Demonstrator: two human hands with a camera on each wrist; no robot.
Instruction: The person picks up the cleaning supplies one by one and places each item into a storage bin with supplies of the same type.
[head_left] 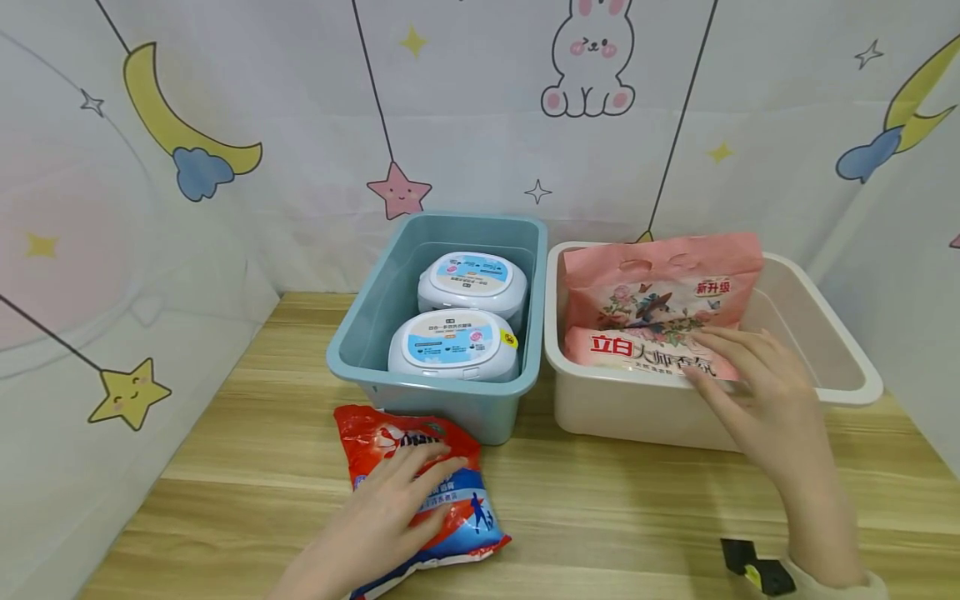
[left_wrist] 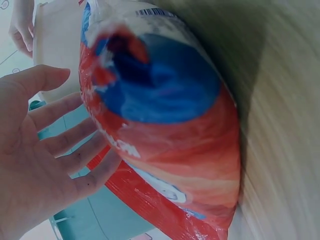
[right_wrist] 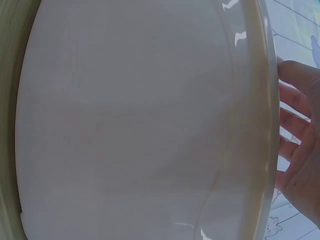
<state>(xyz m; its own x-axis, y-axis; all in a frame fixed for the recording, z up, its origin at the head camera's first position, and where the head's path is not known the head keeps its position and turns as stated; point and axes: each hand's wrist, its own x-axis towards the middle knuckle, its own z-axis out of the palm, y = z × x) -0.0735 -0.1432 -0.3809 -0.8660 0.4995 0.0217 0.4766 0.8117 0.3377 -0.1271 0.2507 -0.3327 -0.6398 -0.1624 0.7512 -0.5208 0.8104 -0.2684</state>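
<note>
My left hand (head_left: 393, 508) lies over a red and blue detergent bag (head_left: 465, 508) on the table, in front of the blue-green bin. In the left wrist view, its fingers (left_wrist: 65, 142) are spread and fairly straight, tips right at the bag's printed side. My right hand (head_left: 765, 400) is above the front rim of the white bin (head_left: 645, 408), fingertips by a pink laundry powder bag (head_left: 660, 292) that leans inside. The right wrist view shows mostly the bin's outer wall (right_wrist: 135, 120), with relaxed fingers (right_wrist: 295, 100) behind its rim.
Two white oval-lidded tubs (head_left: 453, 346) sit one behind the other in the blue-green bin (head_left: 360, 333). Both bins stand side by side on the wooden table (head_left: 600, 517). A patterned curtain (head_left: 480, 125) hangs behind and along the sides.
</note>
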